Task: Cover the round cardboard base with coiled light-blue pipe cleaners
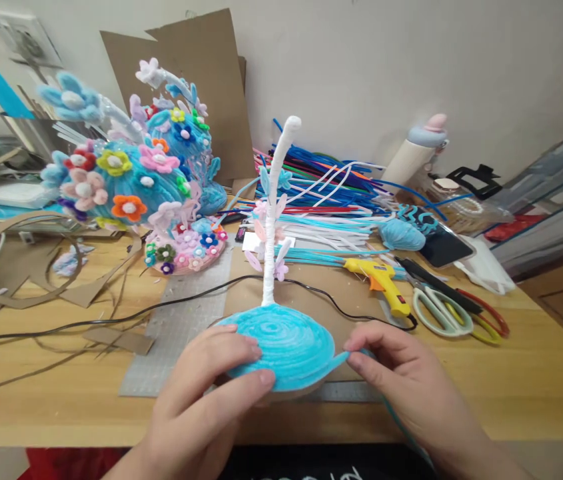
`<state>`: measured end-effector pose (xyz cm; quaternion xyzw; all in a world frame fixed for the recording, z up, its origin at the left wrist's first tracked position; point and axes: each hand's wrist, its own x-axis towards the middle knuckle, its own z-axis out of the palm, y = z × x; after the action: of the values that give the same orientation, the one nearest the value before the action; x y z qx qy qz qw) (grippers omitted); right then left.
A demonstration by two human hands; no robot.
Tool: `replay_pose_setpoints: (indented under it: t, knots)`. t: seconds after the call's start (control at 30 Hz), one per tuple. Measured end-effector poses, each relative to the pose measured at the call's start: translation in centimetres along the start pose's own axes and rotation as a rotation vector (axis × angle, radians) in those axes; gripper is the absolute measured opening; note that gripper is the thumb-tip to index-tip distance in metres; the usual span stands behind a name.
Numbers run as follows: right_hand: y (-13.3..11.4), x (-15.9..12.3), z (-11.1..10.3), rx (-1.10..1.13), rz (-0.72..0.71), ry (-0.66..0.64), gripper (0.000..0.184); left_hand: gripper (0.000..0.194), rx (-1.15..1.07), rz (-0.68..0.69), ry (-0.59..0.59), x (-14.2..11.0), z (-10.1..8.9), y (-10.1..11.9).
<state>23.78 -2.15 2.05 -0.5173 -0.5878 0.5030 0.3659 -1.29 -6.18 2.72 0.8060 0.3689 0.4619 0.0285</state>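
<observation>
Centered in the head view is a round base (pixel 291 343) covered in a spiral of fuzzy light-blue pipe cleaner. A white-wrapped stem (pixel 271 213) rises from its far edge, bearing small pink and blue flowers. My left hand (pixel 211 387) grips the base at its left side, fingers on top and the underside hidden. At the right edge, a loose end of the blue pipe cleaner (pixel 340 360) leaves the spiral. My right hand (pixel 401 373) pinches that strand between thumb and forefinger; the rest of it trails down beneath the hand.
A blue model with felt flowers (pixel 136 180) stands back left. Pipe cleaner bundles (pixel 331 193) lie behind the base. A yellow glue gun (pixel 381 280), scissors (pixel 441 312) and a phone (pixel 444 245) are at right. A black cord (pixel 161 307) crosses the table; cardboard scraps (pixel 26 260) lie left.
</observation>
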Motion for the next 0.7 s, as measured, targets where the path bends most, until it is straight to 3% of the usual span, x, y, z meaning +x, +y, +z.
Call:
replay_pose_setpoints:
  t: [0.27,0.43,0.6,0.7]
  knots:
    - [0.0,0.4,0.3,0.131,-0.014,-0.139,0.014,0.02,0.009,-0.055,0.053,-0.9,0.3,-0.2]
    - [0.0,0.8,0.5,0.198,0.001,-0.171,0.015,0.021,-0.009,-0.047,0.015,-1.1,0.1,-0.3]
    - [0.4,0.9,1.1,0.466,0.182,-0.251,0.026,0.02,-0.053,-0.043,0.024,-1.3,0.0,-0.2]
    - [0.7,0.9,1.4,0.643,0.314,-0.323,0.053,0.021,-0.084,-0.023,0.024,-1.9,-0.2,-0.4]
